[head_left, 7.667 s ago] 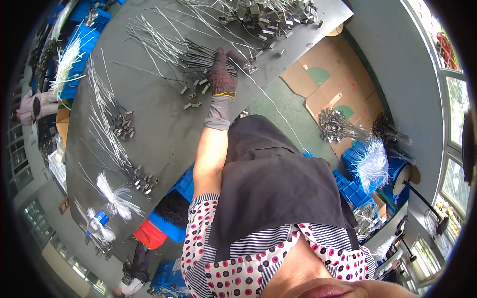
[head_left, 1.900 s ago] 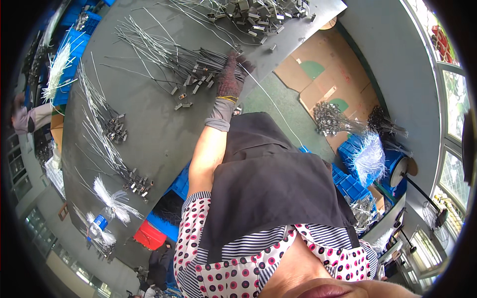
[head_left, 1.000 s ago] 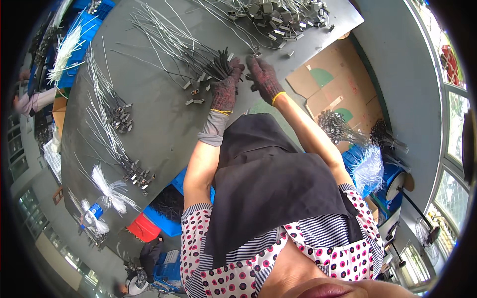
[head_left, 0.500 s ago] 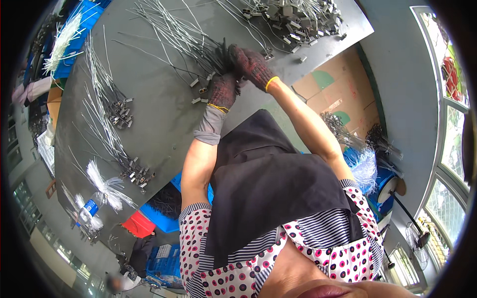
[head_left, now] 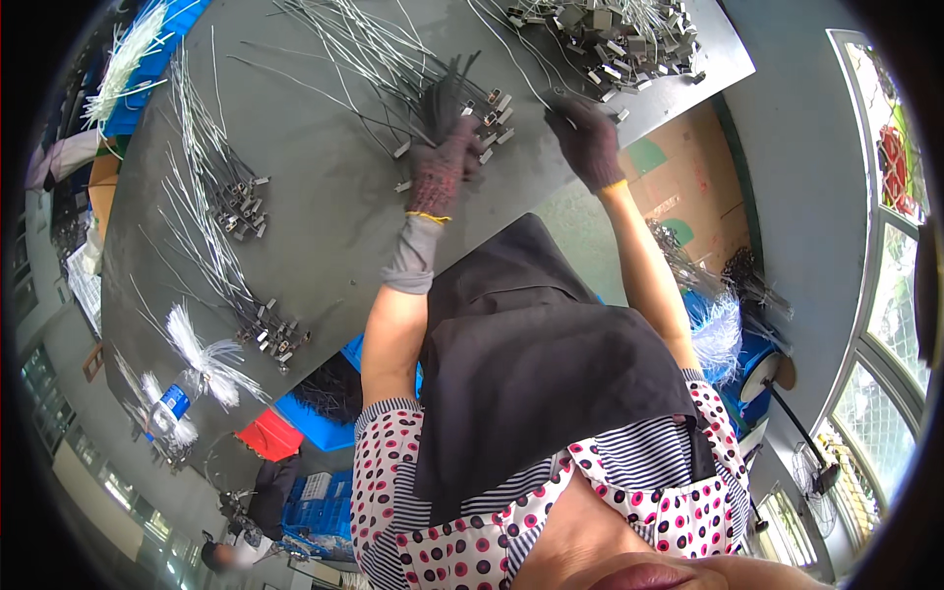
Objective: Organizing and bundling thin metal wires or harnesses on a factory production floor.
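Note:
My left hand (head_left: 442,172), in a dark red-and-black knit glove, is closed around a bunch of thin black tube-like strips (head_left: 447,98) that stick up past the fingers. Beside it lie pale cables (head_left: 369,44) with small metal connectors (head_left: 497,113) at their near ends. Farther right, my gloved right hand (head_left: 587,143) pinches at the end of a thin white cable (head_left: 516,64); the connector there is hidden by the fingers. Both hands are over the grey table (head_left: 324,197), with a slight motion blur on them.
A large heap of connectors (head_left: 615,44) lies at the far right corner. Two cable bundles (head_left: 211,187) and tied white strands (head_left: 202,359) line the left. Blue bins (head_left: 320,418) and a red bin (head_left: 270,435) stand below the edge, cardboard (head_left: 688,167) at right.
My right hand has left the black strips and moved right to a white cable's end. My left hand keeps the strips; connectors beside it now show.

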`<state>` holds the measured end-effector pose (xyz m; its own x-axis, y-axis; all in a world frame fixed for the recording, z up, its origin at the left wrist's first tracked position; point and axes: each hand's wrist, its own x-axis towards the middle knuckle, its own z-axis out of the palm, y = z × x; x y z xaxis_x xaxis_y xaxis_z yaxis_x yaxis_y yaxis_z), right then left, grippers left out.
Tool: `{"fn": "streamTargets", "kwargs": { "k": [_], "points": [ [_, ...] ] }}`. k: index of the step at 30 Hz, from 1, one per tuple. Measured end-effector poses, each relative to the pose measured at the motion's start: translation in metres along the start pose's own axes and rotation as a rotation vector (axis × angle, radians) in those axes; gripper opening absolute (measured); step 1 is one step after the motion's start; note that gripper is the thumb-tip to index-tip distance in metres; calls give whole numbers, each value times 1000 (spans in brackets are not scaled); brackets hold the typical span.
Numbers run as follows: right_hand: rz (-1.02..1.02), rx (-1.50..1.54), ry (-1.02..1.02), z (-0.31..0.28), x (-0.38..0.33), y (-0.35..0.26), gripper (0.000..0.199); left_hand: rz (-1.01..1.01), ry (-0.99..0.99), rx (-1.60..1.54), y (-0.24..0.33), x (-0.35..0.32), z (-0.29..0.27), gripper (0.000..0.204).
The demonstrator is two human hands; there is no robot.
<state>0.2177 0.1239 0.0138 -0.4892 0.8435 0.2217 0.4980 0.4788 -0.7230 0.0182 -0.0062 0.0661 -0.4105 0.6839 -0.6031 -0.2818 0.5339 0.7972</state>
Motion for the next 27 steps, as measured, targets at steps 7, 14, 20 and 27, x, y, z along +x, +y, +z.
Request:
{"fn": "streamTargets", "kwargs": {
  "k": [7,14,20,27],
  "points": [
    [615,686,-221,-83,-124,-29,32,-110,-557,-822,-93,46,71,36],
    [995,240,-405,-130,-291,16,33,-228,-416,-827,-104,53,91,29],
    [969,163,-266,-142,-422,80,34,-85,-330,-804,-54,57,86,27],
    [975,159,-115,-130,-469,111,36,477,-166,-365,-48,78,73,28]
  ]
}}
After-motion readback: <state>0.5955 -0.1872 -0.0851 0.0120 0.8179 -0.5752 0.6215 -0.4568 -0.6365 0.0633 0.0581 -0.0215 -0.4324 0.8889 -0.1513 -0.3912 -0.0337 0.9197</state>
